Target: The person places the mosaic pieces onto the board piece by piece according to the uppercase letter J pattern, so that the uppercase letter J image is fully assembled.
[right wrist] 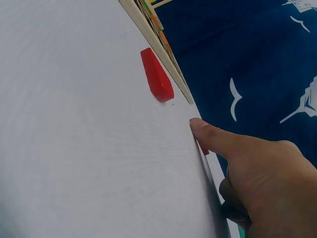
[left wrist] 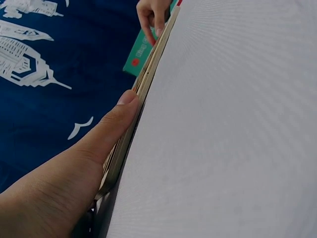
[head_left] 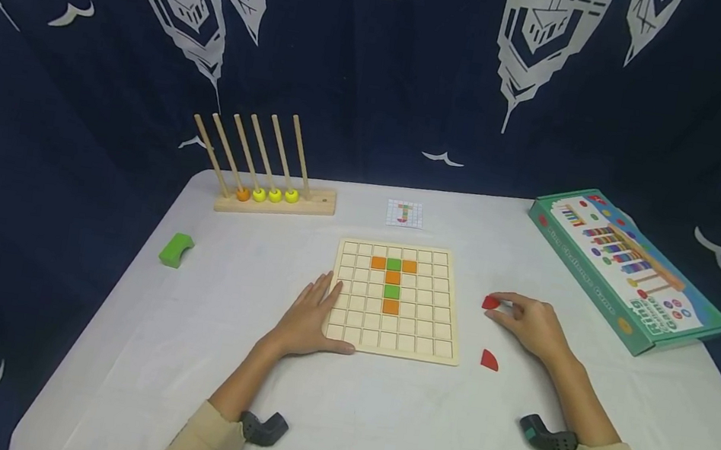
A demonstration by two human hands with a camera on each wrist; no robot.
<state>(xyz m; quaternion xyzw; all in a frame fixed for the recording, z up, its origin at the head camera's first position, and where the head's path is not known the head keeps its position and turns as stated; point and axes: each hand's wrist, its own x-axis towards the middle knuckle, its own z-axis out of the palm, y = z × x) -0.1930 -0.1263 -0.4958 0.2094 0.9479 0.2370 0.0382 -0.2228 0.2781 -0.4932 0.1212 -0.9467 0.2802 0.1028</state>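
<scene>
A pale wooden grid board lies mid-table, with orange squares and green squares forming a T in its cells. My left hand rests at the board's left side, fingers spread and fairly straight, thumb along the front edge. To the right of the board, my right hand pinches a red quarter-circle block between thumb and fingers, low over the table. Another red quarter-circle block lies nearer the front, just off the board's right corner; the right wrist view shows its thick side.
Behind the board lies a small pattern card. At the back left stands a wooden peg rack with upright rods and several beads. A green arched block sits far left. The green game box occupies the back right.
</scene>
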